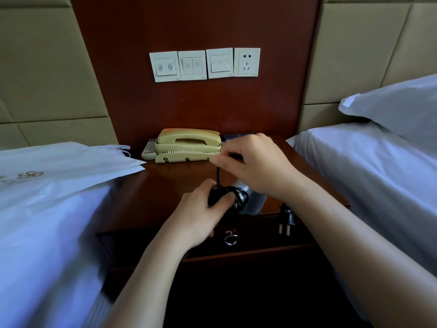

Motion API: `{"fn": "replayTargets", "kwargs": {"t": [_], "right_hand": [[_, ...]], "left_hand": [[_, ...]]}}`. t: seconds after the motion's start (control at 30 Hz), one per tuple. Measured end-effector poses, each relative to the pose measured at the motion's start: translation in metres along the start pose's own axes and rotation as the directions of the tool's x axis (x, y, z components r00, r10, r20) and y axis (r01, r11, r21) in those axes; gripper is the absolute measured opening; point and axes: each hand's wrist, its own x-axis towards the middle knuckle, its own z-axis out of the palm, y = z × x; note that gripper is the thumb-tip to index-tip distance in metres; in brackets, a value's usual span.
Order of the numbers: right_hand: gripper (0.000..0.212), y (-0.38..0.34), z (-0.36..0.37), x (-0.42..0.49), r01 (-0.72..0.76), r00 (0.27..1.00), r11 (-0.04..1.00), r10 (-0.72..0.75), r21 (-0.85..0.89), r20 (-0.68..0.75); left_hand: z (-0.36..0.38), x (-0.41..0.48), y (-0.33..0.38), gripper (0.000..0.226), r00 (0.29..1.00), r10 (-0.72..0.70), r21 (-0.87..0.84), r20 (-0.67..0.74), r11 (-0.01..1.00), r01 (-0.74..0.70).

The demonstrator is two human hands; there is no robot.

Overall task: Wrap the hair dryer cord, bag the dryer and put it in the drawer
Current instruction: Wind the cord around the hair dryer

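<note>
Gripping the coiled cord against the hair dryer with left hand at desk centre; right hand pinching a cord strand at 12 o'clock; plug dangling at 3 o'clock, bag at 9 o'clock.

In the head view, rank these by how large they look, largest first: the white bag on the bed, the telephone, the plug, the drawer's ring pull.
1. White bag, though nearness inflates it.
2. Telephone.
3. Plug.
4. Ring pull, close to the plug, so that order is unsure.
</note>
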Motion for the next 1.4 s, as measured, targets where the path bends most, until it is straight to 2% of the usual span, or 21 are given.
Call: {"fn": "replayTargets", "kwargs": {"t": [0.17, 0.3, 0.47, 0.6, 0.7, 0.9, 1.07, 1.17, 1.3, 1.4], "right_hand": [[0.044, 0.005, -0.013, -0.002, -0.042, 0.998, 0.985, 0.034, -0.17, -0.05], [0.053, 0.02, -0.016, -0.004, -0.052, 0.995, 0.974, 0.033, -0.219, -0.091], [0.055, 0.038, -0.017, -0.007, -0.093, 0.989, 0.971, 0.064, -0.219, -0.134], [0.055, 0.051, -0.018, -0.009, -0.153, 0.979, 0.977, 0.13, -0.146, -0.157], [0.051, 0.057, -0.012, -0.012, -0.199, 0.974, 0.977, 0.189, -0.079, -0.122], [0.05, 0.073, -0.006, -0.01, -0.208, 0.971, 0.978, 0.209, 0.02, -0.118], [0.047, 0.079, -0.016, -0.013, -0.266, 0.946, 0.937, 0.299, 0.227, -0.124], [0.045, 0.095, -0.022, -0.018, -0.337, 0.895, 0.853, 0.421, 0.398, -0.145], [0.04, 0.116, -0.011, -0.029, -0.439, 0.861, 0.769, 0.507, 0.465, -0.025], [0.04, 0.124, -0.005, -0.034, -0.469, 0.851, 0.753, 0.526, 0.462, 0.007]], "left_hand": [[0.002, -0.003, 0.008, 0.027, 0.995, 0.061, 0.136, -0.072, 0.989, -0.051], [0.002, -0.003, 0.011, 0.026, 0.995, 0.061, 0.19, -0.082, 0.981, -0.044], [0.002, -0.003, 0.009, 0.025, 0.995, 0.006, 0.24, -0.101, 0.971, 0.018], [0.0, 0.001, 0.002, 0.057, 0.991, -0.069, 0.265, -0.113, 0.959, 0.097], [0.0, 0.001, 0.0, 0.054, 0.99, -0.076, 0.252, -0.115, 0.962, 0.103], [-0.003, 0.001, 0.003, 0.051, 0.992, -0.019, 0.184, -0.123, 0.982, 0.042], [-0.005, -0.001, 0.001, 0.05, 1.0, 0.002, 0.106, 0.0, 0.994, -0.002], [-0.006, -0.002, -0.004, 0.051, 0.996, -0.007, 0.049, 0.086, 0.999, 0.002], [-0.006, -0.001, -0.007, 0.051, 0.989, -0.004, -0.139, 0.151, 0.99, 0.025], [-0.005, 0.0, -0.011, 0.056, 0.985, 0.015, -0.314, 0.172, 0.949, 0.041]]}}
